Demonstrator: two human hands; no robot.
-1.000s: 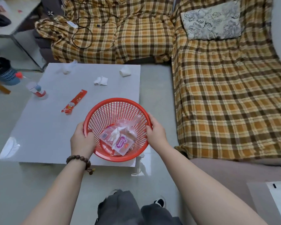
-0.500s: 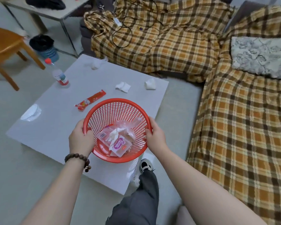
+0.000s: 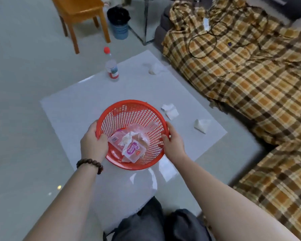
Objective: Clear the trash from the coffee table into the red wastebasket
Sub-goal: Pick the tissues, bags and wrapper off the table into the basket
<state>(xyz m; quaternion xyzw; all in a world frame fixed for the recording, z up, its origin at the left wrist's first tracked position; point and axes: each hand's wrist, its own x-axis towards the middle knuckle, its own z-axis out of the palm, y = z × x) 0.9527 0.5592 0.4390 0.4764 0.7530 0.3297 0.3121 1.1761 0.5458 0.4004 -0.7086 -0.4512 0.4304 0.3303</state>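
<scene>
I hold the red wastebasket (image 3: pixel 139 108) over the white coffee table (image 3: pixel 76 112), my left hand (image 3: pixel 94 141) gripping its left rim and my right hand (image 3: pixel 173 144) its right rim. Inside lie a clear plastic wrapper with a purple label (image 3: pixel 132 148) and a crumpled tissue. On the table beyond the basket are a folded tissue (image 3: pixel 170 111), another tissue (image 3: pixel 202 125) to its right, a crumpled tissue (image 3: pixel 155 68) at the far edge and a plastic bottle with a red cap (image 3: pixel 111 66). The red snack wrapper is hidden behind the basket.
A plaid-covered sofa (image 3: pixel 241 66) runs along the right and far side, with a black cable on it. A wooden stool (image 3: pixel 80 16) and a dark bin (image 3: pixel 119 23) stand on the floor beyond the table. My knees (image 3: pixel 155 223) are at the table's near corner.
The view has swung to the left and downward, so the table looks rotated. Both hands still hold the basket, and the red snack wrapper has passed out of sight behind it.
</scene>
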